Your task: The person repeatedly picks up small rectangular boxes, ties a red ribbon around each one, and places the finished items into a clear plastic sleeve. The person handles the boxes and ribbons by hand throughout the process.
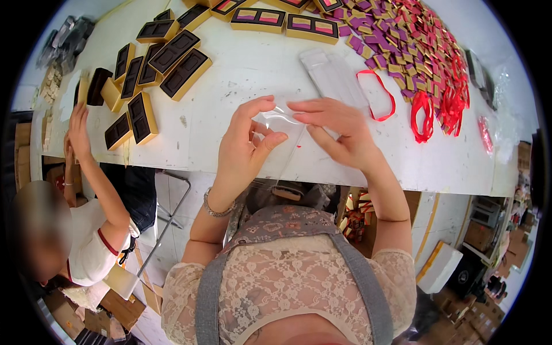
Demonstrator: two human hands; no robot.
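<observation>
A clear plastic sleeve (282,123) spans the gap between my two hands over the near part of the white table. My left hand (246,144) curls around its left side, thumb and fingers on the film. At the sleeve's upper right, my right hand (343,129) holds the edge with its fingertips. Being transparent, the sleeve has lower edges that are hard to follow. Just beyond my right hand lies a stack of flat clear sleeves (332,75). A red ribbon loop (391,101) rests to the right of that stack.
Gold boxes with black two-slot inserts (185,73) cluster at left. Farther back, gold boxes (312,28) hold small purple and pink packs. A large heap of small packs (396,47) and red ribbon bundles (422,116) fill the right. A co-worker's hand (79,127) reaches in at left.
</observation>
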